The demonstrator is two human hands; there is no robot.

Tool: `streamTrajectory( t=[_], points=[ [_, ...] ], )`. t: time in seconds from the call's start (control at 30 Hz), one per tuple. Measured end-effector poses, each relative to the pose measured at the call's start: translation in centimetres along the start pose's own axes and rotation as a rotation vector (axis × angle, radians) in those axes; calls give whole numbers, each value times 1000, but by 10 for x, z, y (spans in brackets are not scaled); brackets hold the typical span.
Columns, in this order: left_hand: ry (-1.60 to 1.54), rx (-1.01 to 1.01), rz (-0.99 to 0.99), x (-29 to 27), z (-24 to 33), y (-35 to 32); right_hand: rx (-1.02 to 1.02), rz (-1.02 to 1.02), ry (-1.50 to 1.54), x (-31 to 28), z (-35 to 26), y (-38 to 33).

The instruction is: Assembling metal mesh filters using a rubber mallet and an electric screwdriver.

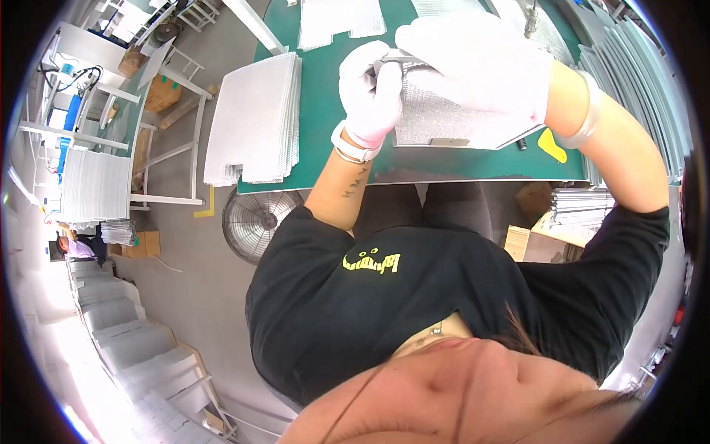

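Green table (325,111), one mesh panel (458,118), two gloved hands, left hand (370,92), right hand (473,63)

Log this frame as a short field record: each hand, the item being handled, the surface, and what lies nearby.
left hand: white-gloved left hand grips the left edge of the mesh panel
right hand: white-gloved right hand lies over the panel's top
item: silvery framed mesh panel, flat on the table
surface: green table
nearby: stack of white mesh sheets at left; yellow tool at right
under table: floor fan
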State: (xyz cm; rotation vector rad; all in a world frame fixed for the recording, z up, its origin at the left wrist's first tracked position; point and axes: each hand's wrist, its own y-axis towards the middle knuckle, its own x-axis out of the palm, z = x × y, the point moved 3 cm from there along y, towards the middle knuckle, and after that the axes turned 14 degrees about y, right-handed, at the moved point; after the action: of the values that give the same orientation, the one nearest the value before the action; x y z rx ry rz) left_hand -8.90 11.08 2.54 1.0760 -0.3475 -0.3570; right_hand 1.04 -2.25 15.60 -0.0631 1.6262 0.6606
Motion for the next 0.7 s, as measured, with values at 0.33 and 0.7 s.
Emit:
streamTrajectory(
  t=[0.33,0.7],
  points=[
    [674,428,-178,-7,5,32,432,1378,274,-42,32,-159],
    [-170,256,-1140,70,34,71,1270,-19,-54,201,118,-238]
  ],
)
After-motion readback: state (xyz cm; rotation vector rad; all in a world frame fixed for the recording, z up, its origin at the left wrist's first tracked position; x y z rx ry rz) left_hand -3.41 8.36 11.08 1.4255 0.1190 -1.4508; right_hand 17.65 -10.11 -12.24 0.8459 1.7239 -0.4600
